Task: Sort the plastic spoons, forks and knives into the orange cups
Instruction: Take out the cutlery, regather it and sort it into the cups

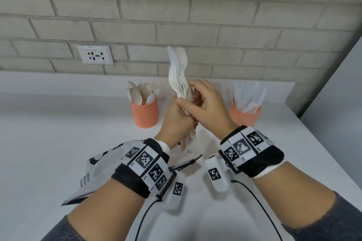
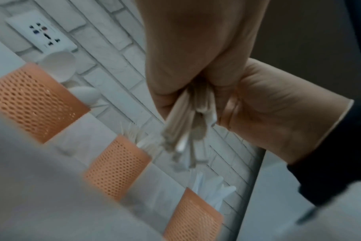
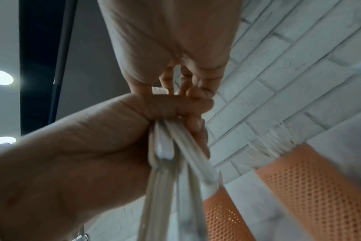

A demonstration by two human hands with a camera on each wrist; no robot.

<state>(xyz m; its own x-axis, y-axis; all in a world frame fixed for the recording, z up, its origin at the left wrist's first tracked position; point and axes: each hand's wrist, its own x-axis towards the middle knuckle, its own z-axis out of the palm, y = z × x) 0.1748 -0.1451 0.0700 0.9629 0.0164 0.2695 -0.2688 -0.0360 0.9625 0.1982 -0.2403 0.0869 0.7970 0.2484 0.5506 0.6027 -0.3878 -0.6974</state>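
- Bundle of plastic cutlery (image 1: 179, 84), upright above the counter (image 1: 58, 133), grasped low by the left hand (image 1: 176, 121); right hand (image 1: 205, 103) pinches its middle
- Loose pinch could spill pieces
- Beyond: spoon cup (image 1: 144, 112), knife cup (image 1: 244, 114)

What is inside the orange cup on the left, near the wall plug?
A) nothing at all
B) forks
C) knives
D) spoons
D: in the head view, rounded spoon bowls stick up out of the left orange cup, while the left hand and right hand hold a mixed bundle of cutlery beside it.
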